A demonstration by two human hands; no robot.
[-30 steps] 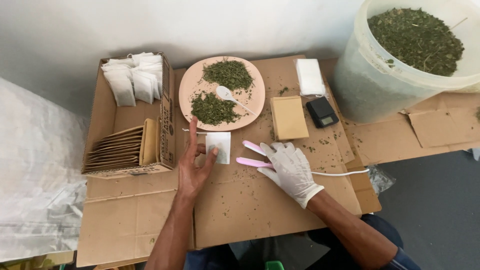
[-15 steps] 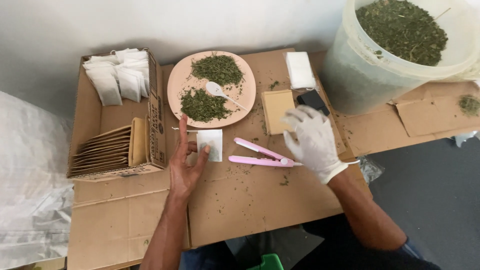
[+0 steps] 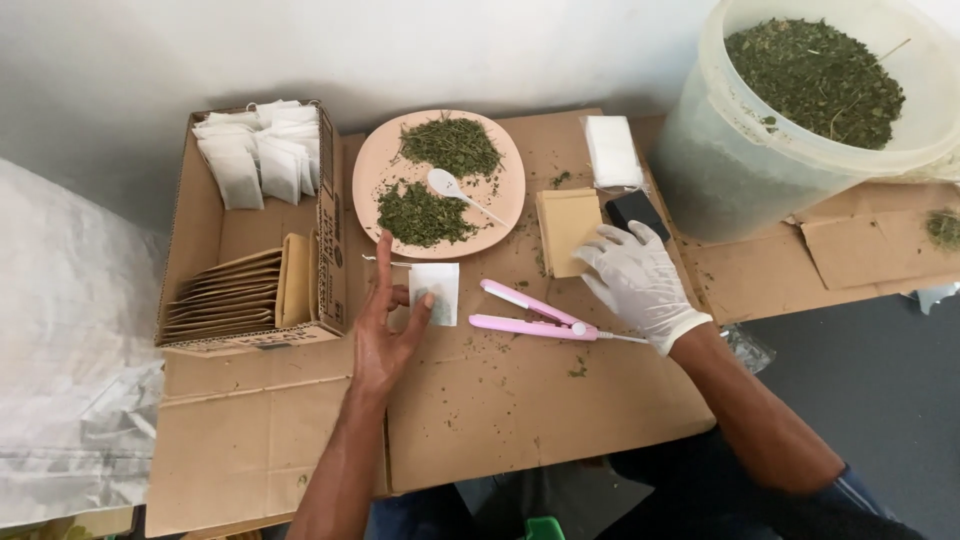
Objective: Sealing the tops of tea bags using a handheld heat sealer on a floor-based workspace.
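The gloved right hand (image 3: 637,282) has lowered from above the pink sealer (image 3: 535,313) to the tan packet (image 3: 566,229) behind it, fingers spread. Left of the sealer, the bare left hand (image 3: 388,322) pins a white sachet (image 3: 434,291), fingers loosely apart.

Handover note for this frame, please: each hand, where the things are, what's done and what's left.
Left hand: bare, fingertips on a small white sachet lying on the cardboard.
Right hand: gloved, on the tan envelopes; holds nothing.
Pink sealer: open, between the hands.
Plate: two herb piles, white spoon.
Done: filled sachets in the box.
Left: bucket is full of herb.
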